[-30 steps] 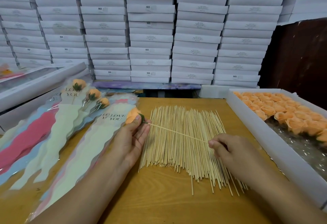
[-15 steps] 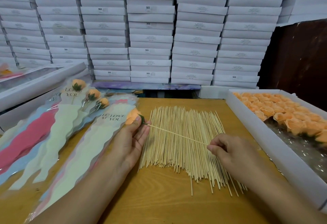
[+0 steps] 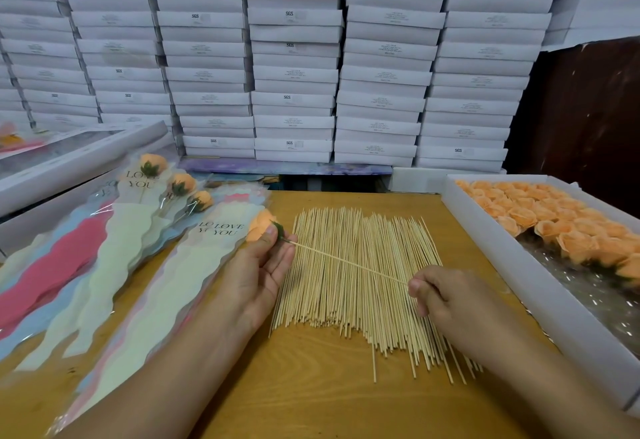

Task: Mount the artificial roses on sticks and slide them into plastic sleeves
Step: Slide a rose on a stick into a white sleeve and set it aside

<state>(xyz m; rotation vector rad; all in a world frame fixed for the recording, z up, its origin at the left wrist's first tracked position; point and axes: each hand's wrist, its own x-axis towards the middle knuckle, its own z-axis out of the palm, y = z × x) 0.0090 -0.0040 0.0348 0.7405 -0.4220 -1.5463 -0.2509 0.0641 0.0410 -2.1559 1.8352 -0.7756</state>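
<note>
The left hand (image 3: 258,272) is gripping the orange rose (image 3: 260,224) while the right hand (image 3: 446,294) is pinching the wooden stick (image 3: 349,263) — push it straight into the green base, steadily, without bending it.

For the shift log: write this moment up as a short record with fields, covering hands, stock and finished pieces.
left hand: holds an orange rose at its green base
right hand: pinches the far end of the stick that meets the rose
stick pile: loose on the wooden table, between the hands
rose box: white, at right, orange roses in rows
empty sleeves: stacked at left, printed LOVE YOU
sleeved roses: three visible, far left
</note>
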